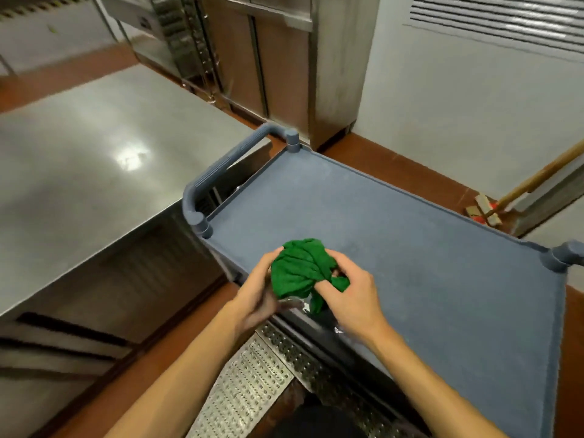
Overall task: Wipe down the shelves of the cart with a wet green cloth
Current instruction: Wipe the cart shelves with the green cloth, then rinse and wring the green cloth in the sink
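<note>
Top shelf point(410, 254) of the cart: I read its blue surface as open to a hand from above, from the middle out to the far and right-hand edges. Rim obstacles are the raised handle point(227, 165) along the end toward the steel table point(94, 147), its two corner posts point(292, 139), and a third post point(562, 256) at the right. My left hand point(256, 298) and right hand point(350, 298), both curled round the green cloth point(300, 270), fill the near edge. Table and handle leave only a narrow gap. Beyond the far edge, a broom point(534, 178) leans across the floor strip point(395, 162).
</note>
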`<state>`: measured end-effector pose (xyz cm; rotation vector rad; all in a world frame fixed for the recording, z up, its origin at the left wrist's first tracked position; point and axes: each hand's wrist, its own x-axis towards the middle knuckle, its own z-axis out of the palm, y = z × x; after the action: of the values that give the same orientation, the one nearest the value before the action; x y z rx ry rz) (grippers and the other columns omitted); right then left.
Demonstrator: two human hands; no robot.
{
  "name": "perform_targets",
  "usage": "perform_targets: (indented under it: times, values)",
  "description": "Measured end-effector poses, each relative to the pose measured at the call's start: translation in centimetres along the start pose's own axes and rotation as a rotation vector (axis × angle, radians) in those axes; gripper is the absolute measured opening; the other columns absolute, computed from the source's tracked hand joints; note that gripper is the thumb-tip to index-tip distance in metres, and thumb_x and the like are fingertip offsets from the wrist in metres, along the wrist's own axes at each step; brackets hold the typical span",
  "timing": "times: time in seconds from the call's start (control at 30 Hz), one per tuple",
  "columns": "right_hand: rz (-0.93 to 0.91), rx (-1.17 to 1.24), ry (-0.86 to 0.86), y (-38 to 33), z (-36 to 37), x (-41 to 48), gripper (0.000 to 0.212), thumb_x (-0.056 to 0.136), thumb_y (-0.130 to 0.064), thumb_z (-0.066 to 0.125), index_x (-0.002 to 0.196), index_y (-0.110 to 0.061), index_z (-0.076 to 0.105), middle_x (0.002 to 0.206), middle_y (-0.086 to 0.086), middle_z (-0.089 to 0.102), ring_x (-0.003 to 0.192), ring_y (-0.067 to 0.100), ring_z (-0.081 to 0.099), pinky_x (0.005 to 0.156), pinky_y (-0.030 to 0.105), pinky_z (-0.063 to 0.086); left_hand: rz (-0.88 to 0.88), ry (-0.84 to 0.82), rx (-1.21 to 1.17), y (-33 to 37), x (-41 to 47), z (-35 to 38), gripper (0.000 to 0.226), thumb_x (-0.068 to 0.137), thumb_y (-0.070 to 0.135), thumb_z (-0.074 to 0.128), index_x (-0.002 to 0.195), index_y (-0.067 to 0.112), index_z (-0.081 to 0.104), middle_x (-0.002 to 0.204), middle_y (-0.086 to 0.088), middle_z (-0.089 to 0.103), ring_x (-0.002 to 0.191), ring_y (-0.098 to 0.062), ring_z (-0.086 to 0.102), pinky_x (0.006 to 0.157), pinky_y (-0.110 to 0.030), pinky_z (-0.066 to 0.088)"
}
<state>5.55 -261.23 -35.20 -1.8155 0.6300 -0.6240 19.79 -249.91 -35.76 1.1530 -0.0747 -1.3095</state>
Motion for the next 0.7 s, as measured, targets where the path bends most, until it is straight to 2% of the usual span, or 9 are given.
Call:
perform_targets:
  times: [0.1,0.23,0.37,0.47,0.57,0.7]
  values:
    - [-0.062,0.087,-0.108,-3.1,3.4,0.2,0.043,0.073,-0.013,0.065,0.111,-0.034,0.066,0.091,-0.014,0.070,0.080,-0.001,0.061,0.076,0.010,0.046,0.040,-0.011,-0.136,0.7,-2.5,-2.8,0.063,0.089,0.061,0.053,0.133,0.017,0.063,0.139,-0.017,0.060,0.124,-0.035,0.056,0.105,-0.054,0.042]
    - [-0.075,0.221,-0.268,-6.5,9.3,-0.2,0.044,0.074,-0.011,0.060,0.109,-0.037,0.066,0.103,-0.009,0.072,0.097,0.008,0.066,0.084,0.016,0.048,0.021,-0.036,-0.236,1.1,-6.6,-7.6,0.082,0.075,0.083,0.052,0.132,0.025,0.065,0.138,-0.013,0.062,0.122,-0.033,0.061,0.110,-0.063,0.033]
    - [-0.066,0.278,-0.428,-9.3,15.9,-1.9,0.044,0.073,-0.020,0.059,0.112,-0.040,0.065,0.108,-0.010,0.072,0.105,0.008,0.065,0.085,0.014,0.048,0.096,-0.093,-0.399,1.6,-12.0,-13.0,0.081,0.077,0.080,0.056,0.132,0.022,0.065,0.142,-0.016,0.058,0.127,-0.038,0.058,0.110,-0.068,0.033]
    - [-0.091,0.212,-0.547,-11.3,21.3,-3.5,0.042,0.077,-0.022,0.060,0.116,-0.037,0.062,0.111,-0.012,0.070,0.107,0.006,0.064,0.086,0.014,0.048,0.182,-0.115,-0.510,1.6,-16.4,-17.4,0.077,0.082,0.073,0.057,0.134,0.017,0.064,0.143,-0.018,0.056,0.129,-0.037,0.057,0.109,-0.061,0.039]
    - [-0.127,0.106,-0.662,-13.1,26.6,-5.4,0.044,0.082,-0.021,0.059,0.124,-0.035,0.058,0.112,-0.019,0.068,0.107,-0.001,0.062,0.084,0.008,0.046,0.244,-0.025,-0.605,1.3,-21.1,-22.3,0.080,0.077,0.070,0.066,0.136,0.016,0.062,0.144,-0.018,0.056,0.128,-0.036,0.058,0.104,-0.054,0.045]
    - [-0.185,-0.075,-0.836,-14.8,33.5,-8.1,0.052,0.085,-0.022,0.063,0.134,-0.035,0.052,0.120,-0.015,0.061,0.112,-0.004,0.056,0.093,0.013,0.044,0.368,0.096,-0.670,-0.3,-27.7,-29.0,0.087,0.074,0.074,0.069,0.137,0.014,0.061,0.144,-0.020,0.055,0.130,-0.038,0.056,0.104,-0.052,0.046]
